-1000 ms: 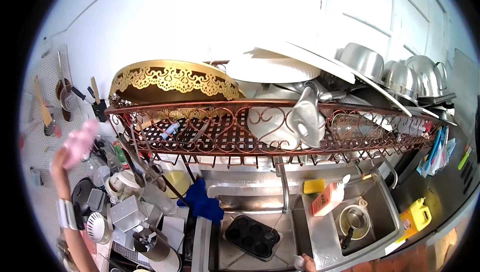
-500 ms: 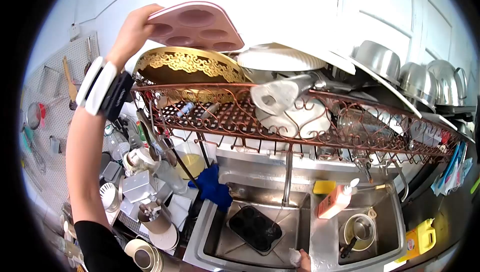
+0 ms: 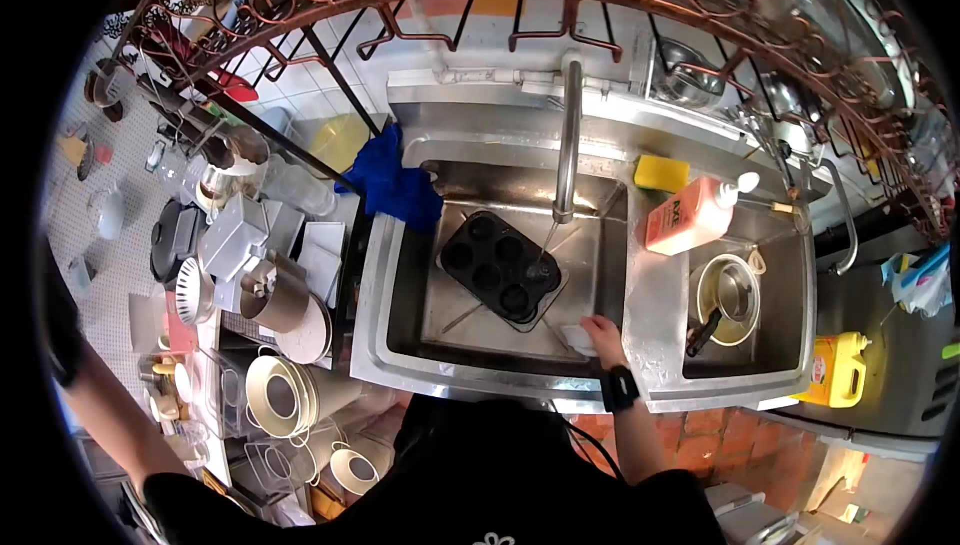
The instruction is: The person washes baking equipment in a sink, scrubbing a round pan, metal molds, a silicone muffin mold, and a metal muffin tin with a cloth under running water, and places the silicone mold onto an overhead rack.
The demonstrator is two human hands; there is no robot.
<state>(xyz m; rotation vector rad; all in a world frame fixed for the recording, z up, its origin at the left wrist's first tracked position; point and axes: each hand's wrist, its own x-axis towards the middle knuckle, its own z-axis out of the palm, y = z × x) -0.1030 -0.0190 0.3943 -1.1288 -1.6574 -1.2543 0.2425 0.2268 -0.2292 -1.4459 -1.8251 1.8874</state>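
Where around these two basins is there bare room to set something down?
Try the steel divider in front of the soap bottle, left of the right basin. In the left basin, floor is bare near-left of the muffin tin. Crowded: that right basin, with bowl and pan, and the dishware at left.

The head camera is looking forward and steeply down, near the front of the silver stainless-steel double sink (image 3: 652, 320).

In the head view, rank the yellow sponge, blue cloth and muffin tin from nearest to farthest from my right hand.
From your right hand:
1. Muffin tin, to its left, inside the large basin.
2. Yellow sponge, farther back, just right of that basin.
3. Blue cloth, at the basin's back left corner.
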